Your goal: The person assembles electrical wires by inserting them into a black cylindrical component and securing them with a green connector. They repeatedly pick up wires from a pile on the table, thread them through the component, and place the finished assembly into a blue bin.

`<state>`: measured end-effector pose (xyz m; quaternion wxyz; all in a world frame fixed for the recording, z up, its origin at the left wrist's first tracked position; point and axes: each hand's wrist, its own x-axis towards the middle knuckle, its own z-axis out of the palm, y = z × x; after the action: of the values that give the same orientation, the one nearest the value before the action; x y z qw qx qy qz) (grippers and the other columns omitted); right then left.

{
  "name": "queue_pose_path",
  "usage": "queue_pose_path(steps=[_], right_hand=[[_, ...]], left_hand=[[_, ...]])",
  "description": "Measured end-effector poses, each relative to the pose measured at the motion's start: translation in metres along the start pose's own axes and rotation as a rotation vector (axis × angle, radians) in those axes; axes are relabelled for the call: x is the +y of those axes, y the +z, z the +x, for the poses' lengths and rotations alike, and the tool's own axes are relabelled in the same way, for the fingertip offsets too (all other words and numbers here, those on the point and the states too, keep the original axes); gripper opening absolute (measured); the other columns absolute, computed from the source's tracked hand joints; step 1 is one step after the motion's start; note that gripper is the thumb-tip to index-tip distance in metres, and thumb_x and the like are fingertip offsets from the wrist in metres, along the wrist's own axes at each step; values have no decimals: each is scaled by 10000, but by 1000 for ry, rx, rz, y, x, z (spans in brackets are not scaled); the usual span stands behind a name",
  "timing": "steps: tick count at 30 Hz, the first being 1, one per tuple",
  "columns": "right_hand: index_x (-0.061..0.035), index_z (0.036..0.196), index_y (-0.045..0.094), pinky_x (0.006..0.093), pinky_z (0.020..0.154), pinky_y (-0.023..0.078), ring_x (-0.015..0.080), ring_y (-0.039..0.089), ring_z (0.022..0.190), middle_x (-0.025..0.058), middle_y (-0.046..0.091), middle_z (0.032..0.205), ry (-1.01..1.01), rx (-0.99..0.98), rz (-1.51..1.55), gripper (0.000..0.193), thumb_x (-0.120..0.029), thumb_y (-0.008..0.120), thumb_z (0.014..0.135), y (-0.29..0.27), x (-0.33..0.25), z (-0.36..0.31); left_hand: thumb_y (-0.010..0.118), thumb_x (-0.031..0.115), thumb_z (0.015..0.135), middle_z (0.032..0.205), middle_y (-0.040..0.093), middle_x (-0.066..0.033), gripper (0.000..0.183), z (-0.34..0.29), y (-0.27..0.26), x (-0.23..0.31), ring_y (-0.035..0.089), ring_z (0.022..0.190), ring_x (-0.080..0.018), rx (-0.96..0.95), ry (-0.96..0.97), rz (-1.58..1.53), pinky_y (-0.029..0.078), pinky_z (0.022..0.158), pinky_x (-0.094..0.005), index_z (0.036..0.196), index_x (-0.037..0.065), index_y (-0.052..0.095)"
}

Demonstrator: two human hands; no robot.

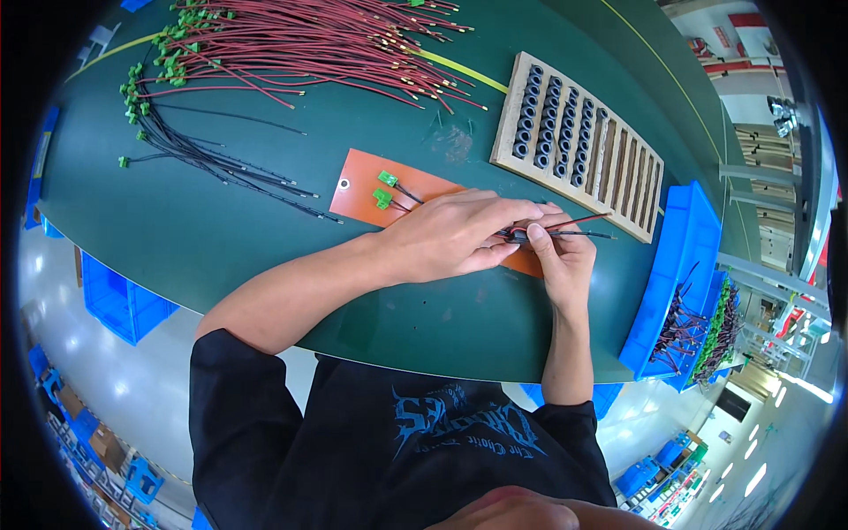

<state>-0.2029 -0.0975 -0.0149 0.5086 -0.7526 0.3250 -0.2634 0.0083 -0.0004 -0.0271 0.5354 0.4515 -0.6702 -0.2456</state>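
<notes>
Both my hands meet over an orange board (357, 200) lying on the green table. My left hand (446, 234) is closed over a bundle of red and black wires. Two green connectors (385, 189) at one end of these wires rest on the board to its left. With thumb and fingers, my right hand (565, 254) pinches the same bundle, and the loose wire ends (579, 231) stick out to its right. Something dark sits between the fingertips, mostly hidden; I cannot tell its shape.
Red wires (309, 40) with green connectors lie piled at the back, and black wires (199, 159) at the left. A wooden rack (609, 190) holds rows of dark rings (548, 119). At the right, blue bins (661, 274) contain wired parts; another blue bin (124, 296) stands below the left edge.
</notes>
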Motion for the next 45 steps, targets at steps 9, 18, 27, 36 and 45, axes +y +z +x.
queue_pose_path(steps=[9,18,27,36,45], right_hand=[[-9,1016,746,457,1128,386,220,661,1058,61,741,1010,-31,-42,-8,103,-100,718,978,-2,0,1],[29,987,760,403,970,508,242,666,1016,99,771,1014,-23,156,91,130,-84,697,986,-11,-13,-18],[3,886,781,354,886,501,229,695,923,109,772,917,26,281,-66,106,-84,752,939,-20,-6,-33],[3,977,772,368,881,504,231,697,897,107,773,933,-154,290,-137,110,-98,750,939,-23,9,-37],[36,981,749,315,858,517,177,676,949,105,735,998,-121,303,221,199,-125,642,1029,-22,1,-28]], left_hand=[[785,55,870,980,711,-123,338,-5,3,-9,698,862,-294,-19,25,-20,547,765,-421,1178,40,648],[739,-10,891,976,706,-133,186,5,-4,0,719,888,-275,-69,-176,-187,577,769,-369,1064,-13,672],[739,-75,864,981,705,-126,150,10,-4,2,708,898,-233,-232,-152,-106,569,771,-327,986,-23,670],[721,-2,913,1023,680,-113,188,19,3,13,667,911,-240,-338,-215,15,545,776,-342,1090,-15,660],[692,87,965,1002,683,-108,330,42,0,13,653,897,-213,-468,-354,-59,523,815,-332,1275,-23,689]])
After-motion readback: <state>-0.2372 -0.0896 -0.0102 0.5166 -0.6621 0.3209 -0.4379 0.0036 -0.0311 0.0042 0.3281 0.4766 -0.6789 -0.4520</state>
